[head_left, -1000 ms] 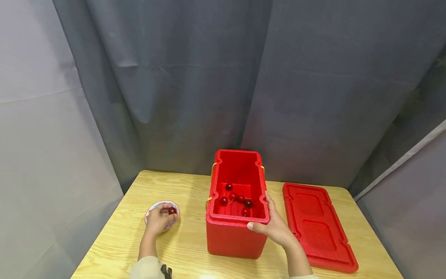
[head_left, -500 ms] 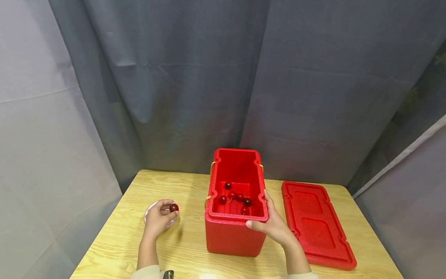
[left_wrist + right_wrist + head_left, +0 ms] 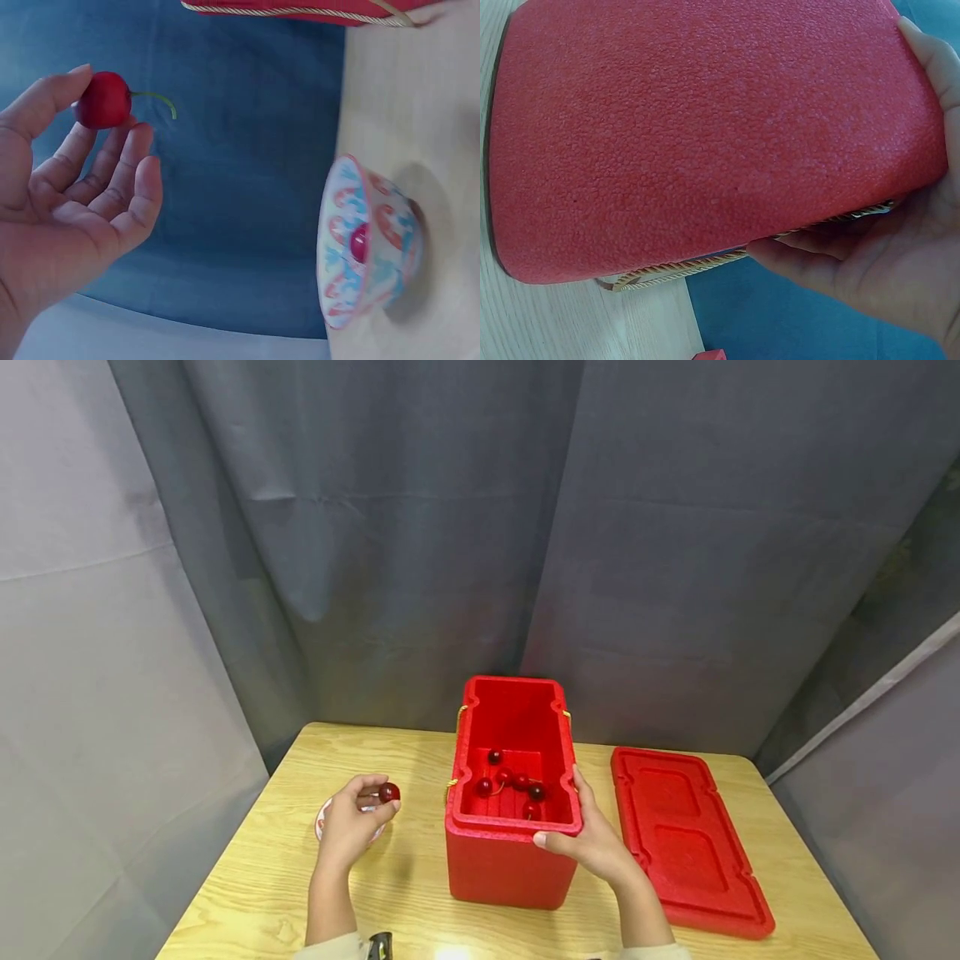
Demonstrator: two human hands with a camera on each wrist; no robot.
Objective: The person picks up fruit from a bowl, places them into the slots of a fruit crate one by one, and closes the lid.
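My left hand [image 3: 348,820] pinches a dark red cherry [image 3: 389,792] between thumb and fingers, raised above a small patterned bowl [image 3: 321,823]. In the left wrist view the cherry [image 3: 105,99] shows a thin green stem, and one more cherry [image 3: 359,243] sits inside the bowl [image 3: 394,259]. A tall red foam box [image 3: 512,870] stands uncovered in the middle of the table, several cherries [image 3: 505,777] lying on its floor. At its near right corner my right hand [image 3: 600,850] grips the box, thumb on the front rim and fingers along the right side.
A red lid [image 3: 686,839] lies flat on the wooden table [image 3: 247,877], right of the box. Yellow cords [image 3: 682,266] run along the box's sides. Grey curtains [image 3: 420,543] hang behind the table, paler ones [image 3: 112,610] at the left.
My left hand has lifted the cherry up out of the bowl and shifted slightly right toward the box. The right hand keeps its grip on the box corner.
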